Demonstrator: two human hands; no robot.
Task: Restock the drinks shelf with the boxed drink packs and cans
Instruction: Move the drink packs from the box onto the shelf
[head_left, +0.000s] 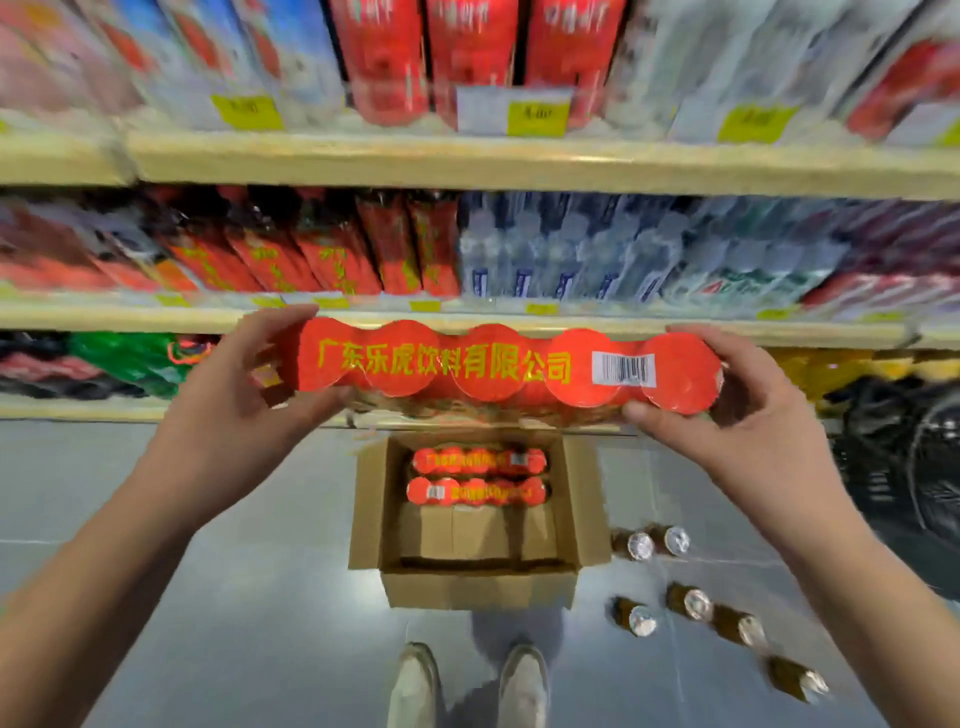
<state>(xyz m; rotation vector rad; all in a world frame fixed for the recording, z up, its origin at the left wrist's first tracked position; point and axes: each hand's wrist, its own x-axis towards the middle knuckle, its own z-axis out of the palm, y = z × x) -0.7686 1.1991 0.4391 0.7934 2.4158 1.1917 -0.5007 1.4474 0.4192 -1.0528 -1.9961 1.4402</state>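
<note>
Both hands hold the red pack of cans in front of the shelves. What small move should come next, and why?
Probably carry the red pack forward onto a shelf. The left hand and right hand already grip its two ends, level, at the shelf edge. Two more packs wait in the open carton below. Which slot is free, I cannot tell.

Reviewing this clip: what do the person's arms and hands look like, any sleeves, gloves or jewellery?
Both arms are bare from the frame edge to the fingertips: no sleeves show. The left hand and right hand wear no gloves, and no rings, watch or wristbands are visible. Nails are short and unpainted. Motion blur softens fine detail, so small marks cannot be ruled out.
</note>
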